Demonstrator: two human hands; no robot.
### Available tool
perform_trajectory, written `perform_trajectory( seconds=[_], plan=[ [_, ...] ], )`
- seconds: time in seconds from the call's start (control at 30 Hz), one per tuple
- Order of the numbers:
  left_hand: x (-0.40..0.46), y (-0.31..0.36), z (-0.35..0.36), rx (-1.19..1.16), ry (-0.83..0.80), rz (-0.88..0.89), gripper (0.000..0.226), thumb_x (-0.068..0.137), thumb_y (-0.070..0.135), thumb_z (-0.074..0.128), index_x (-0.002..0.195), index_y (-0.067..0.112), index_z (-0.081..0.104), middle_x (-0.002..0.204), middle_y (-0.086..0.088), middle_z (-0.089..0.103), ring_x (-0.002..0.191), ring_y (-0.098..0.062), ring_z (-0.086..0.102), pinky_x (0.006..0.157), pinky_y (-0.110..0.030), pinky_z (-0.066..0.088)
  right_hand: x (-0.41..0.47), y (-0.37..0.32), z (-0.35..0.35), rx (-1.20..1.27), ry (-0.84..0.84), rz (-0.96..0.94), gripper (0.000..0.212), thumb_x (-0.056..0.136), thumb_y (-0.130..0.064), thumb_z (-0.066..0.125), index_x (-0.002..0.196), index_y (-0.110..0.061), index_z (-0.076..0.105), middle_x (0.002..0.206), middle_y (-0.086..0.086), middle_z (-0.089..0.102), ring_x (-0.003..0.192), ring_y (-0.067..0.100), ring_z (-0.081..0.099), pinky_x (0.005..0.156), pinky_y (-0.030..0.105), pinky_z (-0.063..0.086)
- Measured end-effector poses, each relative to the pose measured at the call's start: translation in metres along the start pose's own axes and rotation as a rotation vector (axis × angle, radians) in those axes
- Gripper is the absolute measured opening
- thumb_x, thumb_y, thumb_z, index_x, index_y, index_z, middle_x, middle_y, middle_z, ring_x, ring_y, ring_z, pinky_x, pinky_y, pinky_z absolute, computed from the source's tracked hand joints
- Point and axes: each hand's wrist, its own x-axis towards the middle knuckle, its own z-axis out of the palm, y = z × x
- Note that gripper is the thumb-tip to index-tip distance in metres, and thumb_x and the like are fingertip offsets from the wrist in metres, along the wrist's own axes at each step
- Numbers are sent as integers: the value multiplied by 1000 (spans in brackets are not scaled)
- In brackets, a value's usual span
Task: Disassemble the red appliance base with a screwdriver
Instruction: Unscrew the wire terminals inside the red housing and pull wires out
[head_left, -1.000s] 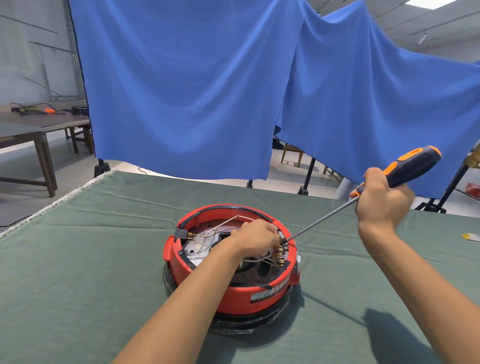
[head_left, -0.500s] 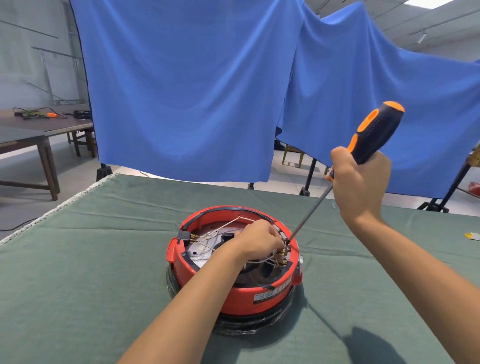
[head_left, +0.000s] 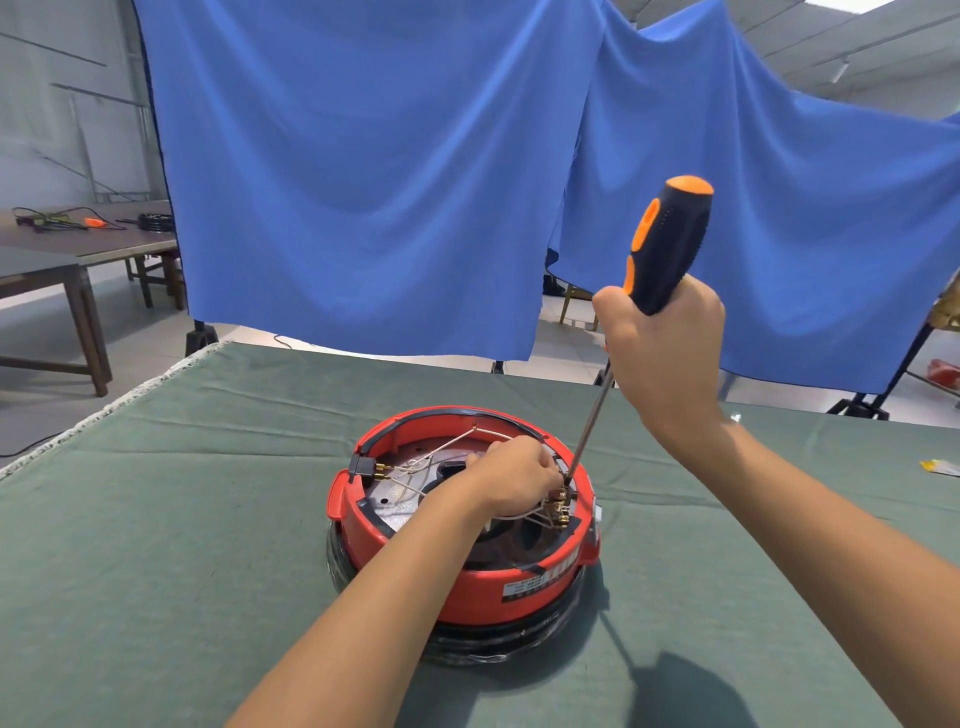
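On the green cloth-covered table (head_left: 156, 519) in front of us sits the red appliance base (head_left: 462, 525), round, open side up, resting on a black ring at its bottom. We see its insides: pale wires (head_left: 431, 457) looping across a grey metal plate, a black connector block (head_left: 362, 464) at the left rim with brass pins, and a cluster of brass terminals (head_left: 558, 506) on the right side. A white label strip runs along the near outer wall.

Our left hand (head_left: 511, 480) reaches into the base from the near side, its curled fingers down among the wires just beside the brass terminals; we cannot tell whether they pinch a wire or only press there.

Our right hand (head_left: 662, 353) is clenched round the lower part of the screwdriver (head_left: 667, 244), whose black and orange handle rises above the fist, tilted slightly right. The steel shaft slants down and to the left from under the hand, and its tip meets the terminal cluster right next to our left fingertips.

Behind the table hang two blue sheets (head_left: 363, 182). Off to the far left stands a brown wooden table (head_left: 78, 249) with cables and a small orange object on it. A small yellow and white scrap (head_left: 940, 466) lies at the cloth's right edge.
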Motion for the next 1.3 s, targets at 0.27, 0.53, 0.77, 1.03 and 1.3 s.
perform_trajectory(
  seconds=[0.27,0.53,0.77,1.03,1.3],
  plan=[
    [1,0,1,-7,3,-14,33,96,20,48,63,20,48,106,-21,63,110,-41,52,102,-58,35,4,23,-14,124,103,253,29,68,-20,51,56,-18,24,48,-3,25,50,22,29,45,39,37],
    [-2,1,-1,-30,2,-15,32,97,21,48,65,21,50,102,-17,64,108,-38,54,101,-56,37,-3,54,-35,224,312,474,22,68,-18,51,54,-15,34,35,-10,34,31,7,40,38,17,36],
    [-3,2,-1,-29,-3,-16,32,97,19,47,64,21,48,93,-14,60,108,-38,53,102,-57,36,3,27,-19,142,124,218,30,68,-19,52,57,-10,26,50,2,29,46,23,34,44,39,39],
    [-2,0,1,-23,-4,-10,30,97,20,45,68,21,49,105,-18,63,109,-38,53,103,-58,34,3,12,-9,54,49,109,32,68,-20,51,58,-10,22,50,1,24,54,36,31,47,43,33],
    [-1,0,1,-17,8,-7,30,97,19,46,66,22,47,109,-20,62,112,-39,51,103,-57,35,6,24,-13,123,118,298,32,67,-22,48,49,-25,21,47,-10,18,54,23,23,46,46,33]
  ],
)
